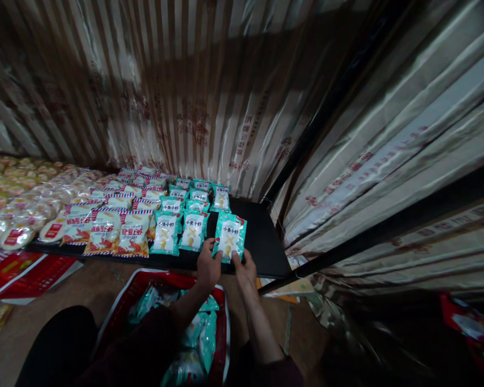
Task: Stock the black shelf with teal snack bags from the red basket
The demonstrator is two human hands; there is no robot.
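Both my hands grip one teal-and-white snack bag (229, 236) by its lower edge, at the front of a black shelf (262, 231). My left hand (208, 266) pinches its lower left side, and my right hand (245, 269) its lower right corner. Left of it stand matching teal bags, the nearest one (193, 231) apart from my left hand, with several more in rows behind. A red basket (133, 285) below my forearms contains more teal bags (207, 338), partly hidden by my left arm and sleeve.
Further left on the shelf are red-white-and-blue snack bags (133, 231) and round wrapped items (18, 235). Striped, shiny curtains (210, 107) hang behind and to the right. A black diagonal pole (347, 244) crosses at right. A red printed sheet (28, 274) lies at lower left.
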